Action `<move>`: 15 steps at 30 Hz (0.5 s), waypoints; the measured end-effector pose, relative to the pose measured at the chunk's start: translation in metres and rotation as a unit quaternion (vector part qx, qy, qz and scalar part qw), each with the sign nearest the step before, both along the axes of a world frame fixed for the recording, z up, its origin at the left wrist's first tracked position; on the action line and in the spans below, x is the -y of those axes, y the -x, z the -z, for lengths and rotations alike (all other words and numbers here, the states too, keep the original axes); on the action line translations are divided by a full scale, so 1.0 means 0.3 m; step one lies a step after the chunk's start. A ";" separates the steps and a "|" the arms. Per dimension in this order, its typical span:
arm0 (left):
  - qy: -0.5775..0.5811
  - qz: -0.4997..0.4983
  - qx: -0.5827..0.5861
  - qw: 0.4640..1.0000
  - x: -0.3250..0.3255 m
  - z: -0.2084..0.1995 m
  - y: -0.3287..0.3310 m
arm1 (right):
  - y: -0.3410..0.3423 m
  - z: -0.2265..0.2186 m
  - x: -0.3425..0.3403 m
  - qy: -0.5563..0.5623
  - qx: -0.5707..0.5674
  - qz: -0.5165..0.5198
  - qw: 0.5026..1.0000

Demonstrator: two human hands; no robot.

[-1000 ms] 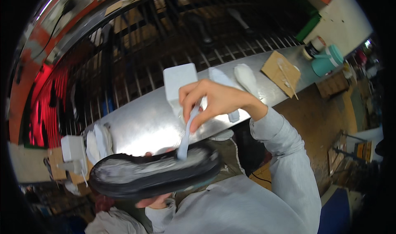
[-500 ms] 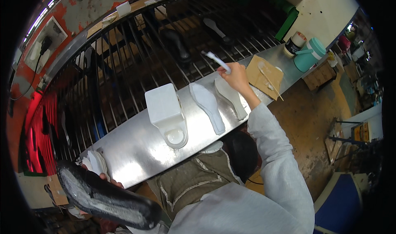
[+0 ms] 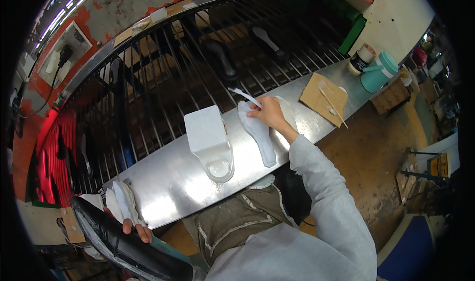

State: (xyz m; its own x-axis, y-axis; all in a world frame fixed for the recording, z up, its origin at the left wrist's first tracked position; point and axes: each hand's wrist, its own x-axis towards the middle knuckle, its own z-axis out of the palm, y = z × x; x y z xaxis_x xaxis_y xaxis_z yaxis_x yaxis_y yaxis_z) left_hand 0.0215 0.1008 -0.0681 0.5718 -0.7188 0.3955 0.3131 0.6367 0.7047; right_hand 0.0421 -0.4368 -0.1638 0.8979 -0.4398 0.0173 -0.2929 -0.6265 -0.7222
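My left hand [image 3: 137, 230] is wrapped around a black shoe [image 3: 123, 244] at the lower left, its fingers showing over the near side. The shoe is tilted, with a greyish, whitened band along its underside edge. In my right hand [image 3: 270, 113] is a white-handled brush [image 3: 246, 97], its tip pointing left over the bars. Beneath that hand a pile of white insoles [image 3: 260, 137] lies on the metal shelf, and my fingertips reach its wide far end. Whether they grip an insole I cannot tell. Another pale insole pile [image 3: 287, 115] is partly hidden behind the hand.
A white glue dispenser [image 3: 207, 137] with a small cup stands mid-shelf [image 3: 163, 197]. White insoles [image 3: 123, 202] stand at its left end. Rightward are a cardboard piece [image 3: 316, 95] with a thin stick, a can [image 3: 362, 59] and a teal jug [image 3: 380, 73]. Beyond, dark shoes [image 3: 220, 60] rest on metal bars.
My right hand has moved left and down, bringing the brush over to the white insoles. The shoe in my left hand has turned, showing less of its whitened underside. The view has shifted slightly.
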 end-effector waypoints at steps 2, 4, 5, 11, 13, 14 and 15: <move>-0.036 0.015 0.032 0.999 -0.018 -0.026 0.006 | -0.002 -0.036 -0.032 0.050 0.032 -0.013 0.998; -0.044 0.057 0.064 0.995 -0.040 -0.019 -0.027 | 0.024 -0.059 -0.048 0.075 0.063 -0.033 0.995; -0.039 0.062 0.064 0.995 -0.048 -0.013 -0.026 | 0.037 -0.062 -0.049 0.073 0.082 -0.051 0.993; 0.040 0.051 0.015 0.998 -0.008 0.049 -0.016 | 0.151 -0.079 -0.048 0.133 0.257 -0.085 0.953; 0.040 0.064 0.008 0.997 0.005 0.047 -0.029 | 0.211 -0.077 -0.047 0.088 0.264 -0.107 0.954; 0.045 0.062 0.007 0.997 0.011 0.063 -0.030 | 0.237 -0.072 -0.041 0.063 0.268 -0.124 0.953; 0.062 0.070 -0.004 0.996 0.031 0.065 -0.031 | 0.256 -0.066 -0.037 0.036 0.272 -0.143 0.951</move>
State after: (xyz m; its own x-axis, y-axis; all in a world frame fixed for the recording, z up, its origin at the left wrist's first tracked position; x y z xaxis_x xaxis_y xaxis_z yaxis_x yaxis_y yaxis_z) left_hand 0.0309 0.0915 -0.0876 0.4724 -0.7375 0.4825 0.4100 0.6686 0.6204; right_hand -0.0348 -0.4257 -0.1440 0.8305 -0.1585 0.5340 0.3020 -0.6774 -0.6708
